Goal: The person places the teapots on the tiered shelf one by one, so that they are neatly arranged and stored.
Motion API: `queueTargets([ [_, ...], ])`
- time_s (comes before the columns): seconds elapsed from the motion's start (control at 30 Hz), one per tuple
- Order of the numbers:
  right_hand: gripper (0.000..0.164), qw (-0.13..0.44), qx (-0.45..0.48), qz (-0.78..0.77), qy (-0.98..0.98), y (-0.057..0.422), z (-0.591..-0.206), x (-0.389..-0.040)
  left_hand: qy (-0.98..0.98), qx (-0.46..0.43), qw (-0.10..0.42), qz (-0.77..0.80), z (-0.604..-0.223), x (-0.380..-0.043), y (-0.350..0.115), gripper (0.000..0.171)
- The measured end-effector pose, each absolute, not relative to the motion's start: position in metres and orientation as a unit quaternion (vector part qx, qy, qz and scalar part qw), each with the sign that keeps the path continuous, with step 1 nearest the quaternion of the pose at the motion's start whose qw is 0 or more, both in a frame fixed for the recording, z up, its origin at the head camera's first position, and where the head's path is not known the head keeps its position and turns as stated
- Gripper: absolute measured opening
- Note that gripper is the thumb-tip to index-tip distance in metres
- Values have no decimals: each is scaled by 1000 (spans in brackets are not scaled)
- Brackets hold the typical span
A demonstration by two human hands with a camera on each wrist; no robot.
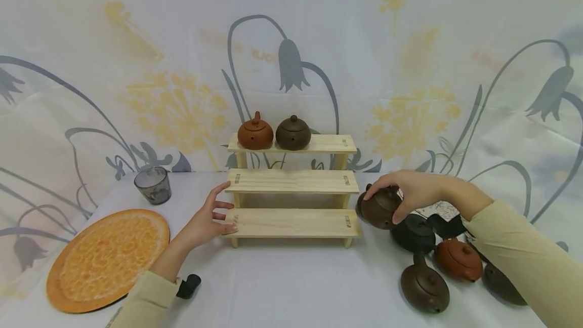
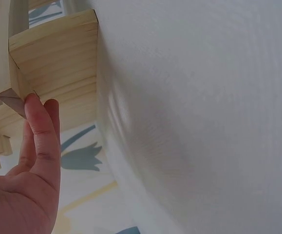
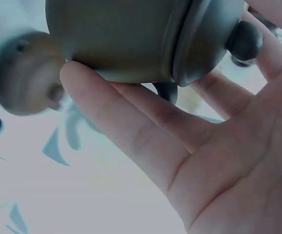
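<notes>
A three-tier wooden stand (image 1: 291, 181) is in the middle of the table, and my left hand (image 1: 205, 221) grips its left end. In the left wrist view, the fingers (image 2: 42, 131) lie against the end of a board (image 2: 15, 80), with the thumb on its other side. A reddish-brown teapot (image 1: 255, 134) and a dark brown teapot (image 1: 293, 133) sit side by side on the top tier. To the right of the stand, my right hand (image 1: 416, 190) holds another dark brown teapot (image 1: 380, 211) by its body; its round lid knob (image 3: 245, 41) shows in the right wrist view.
More teapots cluster at the right: a black one (image 1: 413, 233), a reddish one (image 1: 457, 259), a dark brown one (image 1: 425, 287) and one partly behind the right sleeve (image 1: 514, 247). At the left are a round pizza-patterned mat (image 1: 109, 259) and a smoky glass (image 1: 154, 186). A patterned cloth hangs behind.
</notes>
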State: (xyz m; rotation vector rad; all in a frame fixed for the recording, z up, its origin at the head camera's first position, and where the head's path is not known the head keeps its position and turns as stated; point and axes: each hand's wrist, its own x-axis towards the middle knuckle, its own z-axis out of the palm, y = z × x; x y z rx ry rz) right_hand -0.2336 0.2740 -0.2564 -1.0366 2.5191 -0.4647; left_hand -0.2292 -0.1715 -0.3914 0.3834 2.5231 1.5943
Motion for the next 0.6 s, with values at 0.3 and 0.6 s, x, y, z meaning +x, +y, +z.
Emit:
queueTargets([
  [0.3, 55, 151, -389, -167, 893, 255, -214, -272, 834, 132, 64, 532, -393, -230, -172, 100],
  [0.6, 54, 95, -363, -156, 914, 232, -197, -310, 836, 129, 56, 530, -394, -230, -171, 99],
])
